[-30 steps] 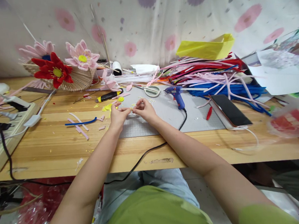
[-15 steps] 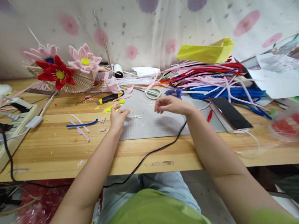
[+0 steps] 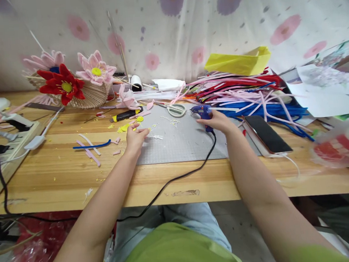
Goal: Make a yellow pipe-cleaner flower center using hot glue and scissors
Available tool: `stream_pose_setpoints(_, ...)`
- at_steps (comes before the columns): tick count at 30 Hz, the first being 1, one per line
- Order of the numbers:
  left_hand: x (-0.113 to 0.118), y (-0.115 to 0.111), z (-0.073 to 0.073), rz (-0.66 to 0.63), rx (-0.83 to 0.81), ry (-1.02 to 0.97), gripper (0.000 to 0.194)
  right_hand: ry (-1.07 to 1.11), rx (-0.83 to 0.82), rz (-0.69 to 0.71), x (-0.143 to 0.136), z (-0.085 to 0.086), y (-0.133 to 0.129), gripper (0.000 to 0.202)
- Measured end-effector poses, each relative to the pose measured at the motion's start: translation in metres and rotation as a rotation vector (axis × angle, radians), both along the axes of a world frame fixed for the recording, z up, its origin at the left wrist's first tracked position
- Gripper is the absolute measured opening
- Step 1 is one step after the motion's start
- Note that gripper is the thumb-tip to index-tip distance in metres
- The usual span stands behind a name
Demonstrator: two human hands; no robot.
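while the right hand [image 3: 215,121] grips a blue glue gun [image 3: 203,111], left hand [image 3: 135,138] curled, grip unclear, flowers [image 3: 66,87] on woven basket [image 3: 94,96]

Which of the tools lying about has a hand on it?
The blue glue gun: the right hand is around it, while the scissors and the black-and-yellow cutter lie untouched.

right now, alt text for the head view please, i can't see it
The right hand grips a blue glue gun at a grey mat; the left hand is by yellow scraps, whether it holds anything is unclear. Scissors lie farther back between them, with a phone at right, flowers at left.
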State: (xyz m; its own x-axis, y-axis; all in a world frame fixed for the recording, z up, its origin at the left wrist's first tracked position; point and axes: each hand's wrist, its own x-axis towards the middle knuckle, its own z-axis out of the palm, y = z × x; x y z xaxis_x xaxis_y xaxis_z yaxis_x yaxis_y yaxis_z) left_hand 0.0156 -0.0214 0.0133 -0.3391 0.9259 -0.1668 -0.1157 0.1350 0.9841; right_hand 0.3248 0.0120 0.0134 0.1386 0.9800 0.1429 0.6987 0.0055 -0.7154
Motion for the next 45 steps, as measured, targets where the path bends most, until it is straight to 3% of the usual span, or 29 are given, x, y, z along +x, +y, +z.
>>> stream_pose_setpoints(3, -0.001, -0.001, 0.000, -0.001, -0.004, -0.003, 0.048, 0.045, -0.044, -0.235, -0.023, -0.011, 0.009, 0.037)
stream_pose_setpoints(5, -0.001, -0.001, 0.000, -0.002, -0.004, -0.010, 0.048, 0.209, 0.021, -0.295, -0.033, -0.011, 0.009, 0.036)
stream_pose_setpoints(7, -0.001, -0.002, 0.000, -0.010, -0.007, -0.010, 0.049, 0.404, 0.130, -0.222, -0.043, -0.007, 0.002, 0.037)
stream_pose_setpoints(9, -0.001, -0.002, 0.001, -0.024, -0.015, -0.003, 0.048, 0.526, 0.182, -0.061, -0.056, -0.001, -0.009, 0.039)
stream_pose_setpoints(13, -0.001, -0.002, 0.001, -0.033, -0.034, 0.003, 0.049, 0.502, -0.035, 0.279, -0.086, 0.003, -0.031, 0.040)
stream_pose_setpoints(16, -0.001, -0.002, 0.001, -0.032, -0.037, 0.004, 0.049, 0.429, -0.109, 0.393, -0.098, 0.000, -0.037, 0.039)
stream_pose_setpoints(25, -0.001, 0.000, 0.000, -0.022, -0.041, 0.021, 0.046, 0.352, -0.067, 0.524, -0.098, -0.003, -0.038, 0.039)
stream_pose_setpoints(45, 0.000, -0.001, 0.001, -0.033, -0.049, 0.056, 0.047, 0.290, -0.098, 0.543, -0.101, -0.001, -0.039, 0.049)
